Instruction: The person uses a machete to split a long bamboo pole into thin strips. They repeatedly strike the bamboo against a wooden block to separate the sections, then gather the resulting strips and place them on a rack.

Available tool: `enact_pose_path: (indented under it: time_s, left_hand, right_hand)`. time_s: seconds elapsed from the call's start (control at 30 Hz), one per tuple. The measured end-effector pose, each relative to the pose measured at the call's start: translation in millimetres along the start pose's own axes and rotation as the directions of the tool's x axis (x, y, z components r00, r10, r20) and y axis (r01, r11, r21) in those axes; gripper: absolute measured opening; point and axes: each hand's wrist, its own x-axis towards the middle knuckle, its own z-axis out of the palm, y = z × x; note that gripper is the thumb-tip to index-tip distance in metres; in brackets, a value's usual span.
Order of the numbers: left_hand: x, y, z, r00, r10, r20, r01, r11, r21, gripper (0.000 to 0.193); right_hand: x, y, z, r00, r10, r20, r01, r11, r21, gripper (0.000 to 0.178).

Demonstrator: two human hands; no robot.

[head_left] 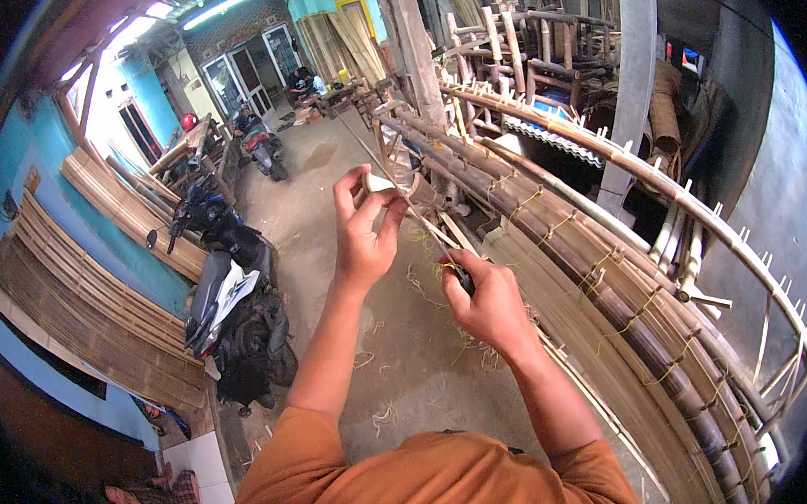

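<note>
My left hand (368,227) is raised in front of me, its fingers curled and pinched on a long thin bamboo strip. A small white, curved piece (382,184) sits at its index finger; whether it is cloth or something stiffer I cannot tell. My right hand (486,299), lower and to the right, is closed on the dark handle of a knife (464,276). The knife's narrow blade lies along the strip and points up toward my left fingers. Where blade and strip meet is too fine to make out.
Rolled slatted bamboo blinds (622,312) tied with yellow cord run along my right. Beyond them stands a bamboo rack (631,160). A motorbike (235,288) is parked on my left, by more slatted panels (96,298). Shavings litter the concrete floor (404,391). People sit far back.
</note>
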Motion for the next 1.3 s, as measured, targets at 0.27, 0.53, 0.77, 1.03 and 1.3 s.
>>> enact_pose_path:
  time_s: [0.27, 0.53, 0.77, 1.03, 1.3]
  left_hand:
    - [4.8, 8.8, 1.6, 0.999, 0.048, -0.002, -0.048, 0.992, 0.117, 0.013]
    - [4.7, 3.1, -1.8, 0.997, 0.069, 0.017, -0.071, 0.988, 0.137, 0.013]
    - [9.0, 5.0, -4.2, 0.998, 0.055, -0.007, -0.054, 0.993, 0.108, 0.013]
    - [116.9, 77.0, -64.0, 0.788, 0.383, -0.482, -0.519, 0.834, -0.186, 0.025]
    - [148.1, -72.5, 32.6, 0.810, 0.118, 0.575, -0.351, 0.882, 0.314, 0.035]
  right_hand:
    - [0.4, 12.0, 5.3, 0.983, -0.164, -0.081, 0.154, 0.981, -0.116, 0.031]
    - [-0.2, 8.0, 8.2, 0.982, -0.162, -0.102, 0.141, 0.972, -0.187, 0.030]
    - [6.2, -3.7, 3.1, 0.998, -0.041, -0.046, 0.037, 0.995, -0.093, 0.028]
    - [9.2, -2.0, -9.8, 0.998, 0.053, -0.037, -0.054, 0.998, -0.036, 0.031]
    - [16.2, 79.2, 18.0, 0.999, -0.034, -0.015, 0.030, 0.976, -0.217, 0.027]
